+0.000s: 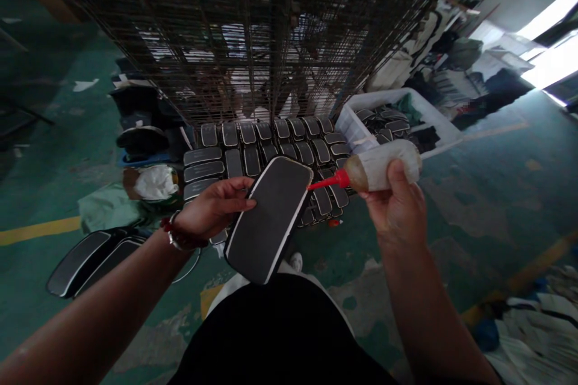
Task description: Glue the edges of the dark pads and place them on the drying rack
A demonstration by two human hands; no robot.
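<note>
My left hand [226,207] pinches the left edge of a dark, rounded oblong panel [273,216], thumb on its face. A pale line, like glue, runs along the panel's rim on both long sides. My right hand [400,204] is wrapped around a squeeze bottle [383,169] with a whitish sleeve, held nearly level. Its red nozzle [327,180] points left, and the tip meets or almost meets the panel's upper right edge. Beyond the panel, many similar panels [250,159] lie in rows and stacks, each with a pale rim.
A tall wire rack [271,42] rises behind the rows. At the right stands a white crate [354,126] of more panels. More dark panels [85,261] lie at lower left, near a green cloth bundle [106,204]. Piled material [542,325] sits at lower right on the green floor.
</note>
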